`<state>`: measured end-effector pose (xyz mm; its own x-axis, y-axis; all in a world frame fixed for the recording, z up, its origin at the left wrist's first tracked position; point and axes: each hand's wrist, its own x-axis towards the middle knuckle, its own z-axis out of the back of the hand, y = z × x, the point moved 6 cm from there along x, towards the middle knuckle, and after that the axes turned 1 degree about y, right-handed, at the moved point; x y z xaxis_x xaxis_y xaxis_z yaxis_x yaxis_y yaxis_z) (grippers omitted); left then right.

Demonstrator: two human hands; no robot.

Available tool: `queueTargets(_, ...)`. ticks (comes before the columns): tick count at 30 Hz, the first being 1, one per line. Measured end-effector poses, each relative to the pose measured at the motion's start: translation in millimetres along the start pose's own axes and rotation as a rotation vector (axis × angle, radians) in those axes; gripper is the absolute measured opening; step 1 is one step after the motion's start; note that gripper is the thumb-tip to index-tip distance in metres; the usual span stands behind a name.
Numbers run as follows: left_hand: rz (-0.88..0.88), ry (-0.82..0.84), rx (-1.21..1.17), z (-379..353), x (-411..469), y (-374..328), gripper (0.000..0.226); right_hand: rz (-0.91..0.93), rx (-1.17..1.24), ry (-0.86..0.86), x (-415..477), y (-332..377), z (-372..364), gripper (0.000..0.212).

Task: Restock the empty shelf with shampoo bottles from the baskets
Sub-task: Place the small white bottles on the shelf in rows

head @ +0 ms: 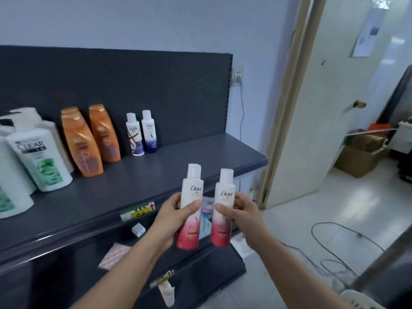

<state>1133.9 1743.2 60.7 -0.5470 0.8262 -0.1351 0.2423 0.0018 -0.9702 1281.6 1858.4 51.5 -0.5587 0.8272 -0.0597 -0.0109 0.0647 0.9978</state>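
While both are held upright just off the shelf's front edge, the left Dove bottle (192, 190) is gripped by the left hand (171, 217), and the right Dove bottle (225, 195) by the right hand (244, 214), thumbs curled across the fronts. Bare shelf (178, 166) is seen right of the LUX bottle (134, 136).
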Motion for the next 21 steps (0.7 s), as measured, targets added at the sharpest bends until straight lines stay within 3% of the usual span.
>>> queueTargets(10,-0.166,-0.142,0.042,88,65,-76,0.028,0.131,-0.017,0.141,88,60,-105,0.035)
queueTargets(21,-0.253,-0.348,0.092,149,148,-102,0.038,0.164,-0.060,0.277,197,69,-167,0.040)
